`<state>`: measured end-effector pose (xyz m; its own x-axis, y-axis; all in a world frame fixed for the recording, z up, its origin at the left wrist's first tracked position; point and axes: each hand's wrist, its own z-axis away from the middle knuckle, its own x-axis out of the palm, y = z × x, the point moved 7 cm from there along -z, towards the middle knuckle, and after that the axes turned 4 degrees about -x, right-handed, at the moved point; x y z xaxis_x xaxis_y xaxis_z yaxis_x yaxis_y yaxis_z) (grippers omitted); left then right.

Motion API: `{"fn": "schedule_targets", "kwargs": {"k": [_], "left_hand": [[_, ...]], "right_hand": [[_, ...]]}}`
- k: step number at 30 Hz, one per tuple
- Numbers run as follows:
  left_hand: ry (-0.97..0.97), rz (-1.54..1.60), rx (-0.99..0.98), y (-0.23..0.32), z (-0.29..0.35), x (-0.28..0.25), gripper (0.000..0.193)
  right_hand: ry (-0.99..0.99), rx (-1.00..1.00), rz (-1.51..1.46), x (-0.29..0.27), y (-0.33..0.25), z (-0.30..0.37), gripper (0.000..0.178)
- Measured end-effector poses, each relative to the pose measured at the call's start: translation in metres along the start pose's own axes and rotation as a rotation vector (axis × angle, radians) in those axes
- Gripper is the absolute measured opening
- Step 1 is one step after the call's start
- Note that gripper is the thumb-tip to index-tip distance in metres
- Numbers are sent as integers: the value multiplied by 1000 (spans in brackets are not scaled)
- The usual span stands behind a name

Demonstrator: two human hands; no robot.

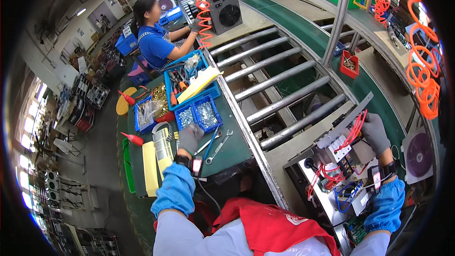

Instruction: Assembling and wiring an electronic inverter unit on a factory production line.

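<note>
My left hand (190, 138), in a grey glove, is over the green bench at the front edge of two blue bins of small metal fasteners (206, 114). Its fingers are curled together; anything inside them is hidden. Just right of it lie a blue-handled tool (211, 143) and a metal wrench (221, 145). On the right, my gloved right hand (376, 135) grips the tilted metal panel (342, 122) of an opened electrical unit (313, 173), beside red wires (353, 130). Its fingertips are partly hidden. Inside the unit are more red and blue wires (348, 198).
A roller conveyor (284, 83) runs between the bench and a green belt. A blue tray (194, 96) holds hand tools and yellow paper. Red squeeze bottles (135, 139) stand at left. Another person (159, 40) handles a black unit (225, 12). Orange coiled hoses (422, 66) hang right.
</note>
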<state>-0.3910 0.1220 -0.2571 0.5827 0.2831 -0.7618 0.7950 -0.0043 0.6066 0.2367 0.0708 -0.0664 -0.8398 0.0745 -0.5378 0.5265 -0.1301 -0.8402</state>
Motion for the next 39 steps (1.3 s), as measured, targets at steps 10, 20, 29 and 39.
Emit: {"fn": "schedule_targets", "kwargs": {"k": [10,20,29,39], "left_hand": [[-197,-354,-243,-32,-45,-11,34],[4,-492,41,-36,-52,13,8],[318,916,-649,-110,-70,-8,22],[-567,2190,-662,116,-52,2,8]], "right_hand": [[-5,29,-188,-2,7,-3,10],[-71,100,210,-1,-21,10,36],[-66,142,295,-6,-4,14,54],[-110,63,328,-9,-24,16,58]]}}
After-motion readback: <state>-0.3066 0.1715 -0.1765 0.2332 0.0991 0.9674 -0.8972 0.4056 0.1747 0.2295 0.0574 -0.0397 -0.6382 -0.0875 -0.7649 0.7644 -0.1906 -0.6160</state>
